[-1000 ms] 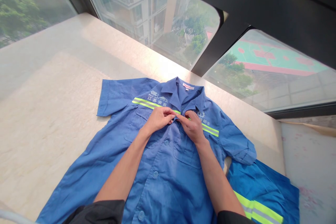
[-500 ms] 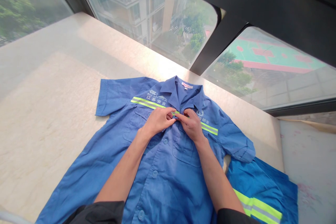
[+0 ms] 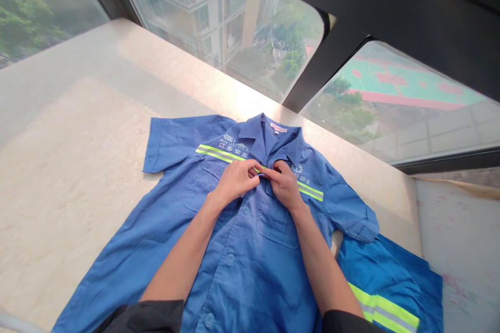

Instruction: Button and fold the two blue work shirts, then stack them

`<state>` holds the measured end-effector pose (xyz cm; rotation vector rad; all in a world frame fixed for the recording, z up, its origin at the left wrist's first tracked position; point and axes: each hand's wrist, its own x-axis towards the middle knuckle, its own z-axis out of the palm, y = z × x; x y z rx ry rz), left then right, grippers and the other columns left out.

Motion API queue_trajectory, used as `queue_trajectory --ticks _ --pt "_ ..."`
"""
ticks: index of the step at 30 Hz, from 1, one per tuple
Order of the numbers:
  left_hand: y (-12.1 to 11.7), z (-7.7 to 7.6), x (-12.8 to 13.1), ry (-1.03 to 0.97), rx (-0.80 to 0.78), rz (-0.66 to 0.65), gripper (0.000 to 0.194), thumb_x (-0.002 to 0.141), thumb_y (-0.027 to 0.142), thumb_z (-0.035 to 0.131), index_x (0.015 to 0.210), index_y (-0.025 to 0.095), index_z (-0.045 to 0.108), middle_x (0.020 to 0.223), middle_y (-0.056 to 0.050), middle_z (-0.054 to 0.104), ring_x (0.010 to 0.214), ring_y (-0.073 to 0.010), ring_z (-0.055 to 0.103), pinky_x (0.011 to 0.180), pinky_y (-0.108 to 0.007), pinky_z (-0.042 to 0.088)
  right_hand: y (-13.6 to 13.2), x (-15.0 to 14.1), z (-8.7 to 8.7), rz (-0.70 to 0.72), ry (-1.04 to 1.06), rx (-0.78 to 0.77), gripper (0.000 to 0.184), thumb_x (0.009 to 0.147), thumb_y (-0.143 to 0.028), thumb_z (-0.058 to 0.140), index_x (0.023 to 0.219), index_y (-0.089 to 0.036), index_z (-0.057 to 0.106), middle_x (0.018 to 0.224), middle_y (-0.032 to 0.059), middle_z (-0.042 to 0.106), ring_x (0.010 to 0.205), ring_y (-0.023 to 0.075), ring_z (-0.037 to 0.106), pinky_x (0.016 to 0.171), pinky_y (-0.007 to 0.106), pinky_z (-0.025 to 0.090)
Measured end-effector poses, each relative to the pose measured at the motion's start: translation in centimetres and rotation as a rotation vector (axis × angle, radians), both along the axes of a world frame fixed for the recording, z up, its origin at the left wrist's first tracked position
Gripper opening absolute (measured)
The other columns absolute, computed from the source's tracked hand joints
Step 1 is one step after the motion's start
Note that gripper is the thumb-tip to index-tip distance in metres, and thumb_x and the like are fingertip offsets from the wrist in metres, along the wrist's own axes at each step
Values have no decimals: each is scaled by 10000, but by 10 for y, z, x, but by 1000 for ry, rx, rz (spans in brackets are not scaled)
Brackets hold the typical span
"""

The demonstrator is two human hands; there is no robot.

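Note:
A blue short-sleeved work shirt (image 3: 156, 229) lies face up, its collar (image 3: 253, 135) toward the windows. Yellow-green and grey reflective strips cross its chest. At the upper front placket, my left hand (image 3: 238, 179) pinches the fabric edge between thumb and fingers. My right hand (image 3: 284, 184) grips the placket from the other side, fingertips meeting those of the left. Whatever button sits between the fingertips is hidden. Lower down the front, a button (image 3: 246, 210) and another button (image 3: 230, 258) show on the placket.
The shirt is spread on a pale stone-look windowsill (image 3: 78, 130). At the lower right lies a second, brighter blue garment (image 3: 386, 265) with reflective bands, partly under the shirt's sleeve. Dark window frames (image 3: 312, 73) border the far side. A white curved object (image 3: 17, 322) shows at the lower left.
The fingertips have shifted slightly at the placket, and a small fold of blue fabric now shows between them. The shirt stays almost in place.

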<state>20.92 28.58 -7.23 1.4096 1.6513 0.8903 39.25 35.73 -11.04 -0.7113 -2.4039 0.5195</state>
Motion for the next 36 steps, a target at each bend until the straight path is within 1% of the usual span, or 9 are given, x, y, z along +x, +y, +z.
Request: queue_trajectory --ticks 7,10,13,16,19,21,24,28,36 --pt "0 -7 -2 -80 41 2 316 698 124 546 945 153 741 757 -22 725 702 -156 672 614 -209 478 -3 -2 4 -5 -1 -30 244 958 -176 526 1057 -193 748 841 61 489 794 197 506 679 327 422" --pt "1 -10 -2 -126 41 18 324 696 120 546 952 151 741 765 -21 726 702 -150 675 624 -207 486 -4 -3 5 -25 2 -46 190 962 -217 551 1041 -200 723 813 45 470 771 193 504 666 323 423" --pt "1 -12 -3 -184 36 26 314 693 118 546 942 147 734 775 -21 729 701 -145 679 637 -207 497 -5 -4 6 -60 69 -96 111 948 -243 600 1040 -209 652 866 36 493 754 168 529 674 306 454" --pt "1 -14 -3 -224 29 34 290 682 113 550 914 139 723 756 -19 724 682 -141 674 628 -204 496 -7 -4 6 -97 161 -81 135 923 -259 648 1020 -211 568 940 38 511 721 138 533 669 287 467" --pt "2 -17 -4 -268 18 36 273 682 118 558 906 131 712 744 -21 719 665 -138 666 607 -200 488 -8 -4 5 -123 192 -1 154 904 -265 669 931 -215 526 836 8 520 677 135 508 622 270 426" --pt "2 -18 -5 -293 13 28 273 687 124 561 917 127 708 745 -21 719 660 -136 663 601 -200 487 -9 -5 5 -133 181 3 170 904 -266 665 868 -216 507 735 -20 509 617 125 486 580 259 391" --pt "3 -19 -6 -302 17 19 267 695 133 565 921 125 706 756 -25 719 664 -137 662 607 -206 494 -10 -5 8 -97 124 -22 126 925 -264 634 852 -206 550 672 -25 532 569 117 478 567 263 376" --pt "3 -20 -6 -281 17 22 244 700 138 576 907 125 705 740 -24 713 661 -140 659 604 -211 494 -9 -4 13 2 40 -60 185 965 -281 577 812 -200 639 719 30 619 676 158 556 649 303 413" --pt "2 -16 -6 -268 54 32 178 714 150 591 845 129 709 765 -29 729 670 -135 659 628 -215 510 -9 -3 12 -12 -26 -124 194 979 -308 551 842 -203 640 798 56 653 755 184 572 701 329 429"
